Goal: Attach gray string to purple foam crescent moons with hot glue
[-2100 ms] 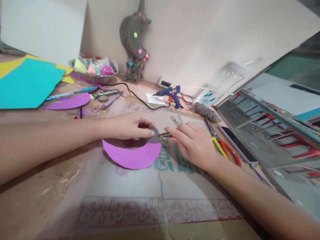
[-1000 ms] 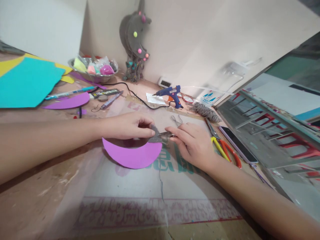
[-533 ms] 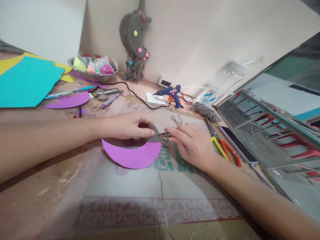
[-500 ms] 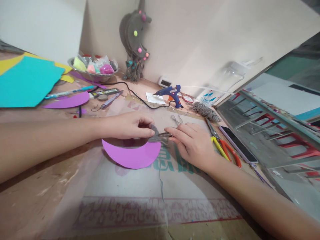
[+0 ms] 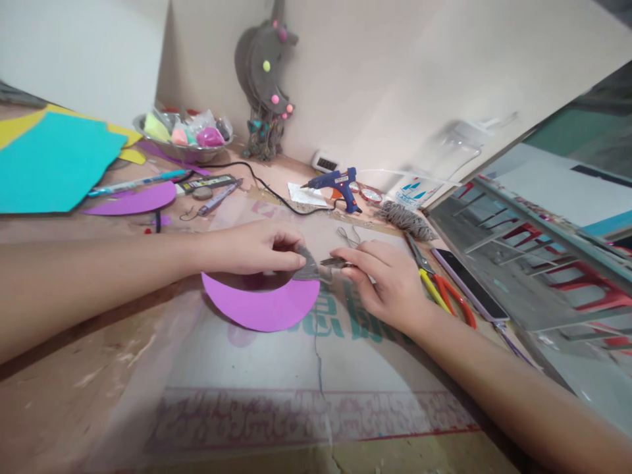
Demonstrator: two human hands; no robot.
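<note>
Head view, looking forward and down at a cluttered wooden tabletop (image 5: 93, 395). Two bare hands meet near the centre, over a see-through plastic sheet (image 5: 237, 368) printed with green characters and a reddish border, perhaps laid there to guard the wood.

The left hand (image 5: 261, 247) has its grip closed, thumb and fingers pinching a small, dark grey, fuzzy-looking piece (image 5: 309, 264), probably to steady it. The piece's lower edge meets the right horn of a smooth, bright purple crescent (image 5: 266, 311) of thin sheet material; whether they are joined cannot be told.

The right hand (image 5: 388, 280) grips a slim, dark metal tool (image 5: 334, 263), mostly hidden by the fingers. Its tip points at the grey piece, just beside it but apart, an angle that seems to suit fine work.

Beyond, a blue glue gun (image 5: 338, 179) points its nozzle over a white paper scrap (image 5: 302, 194), likely to catch drips. Scissors with yellow and orange handles (image 5: 433, 288) lie right of the right hand, seemingly within easy reach.
</note>
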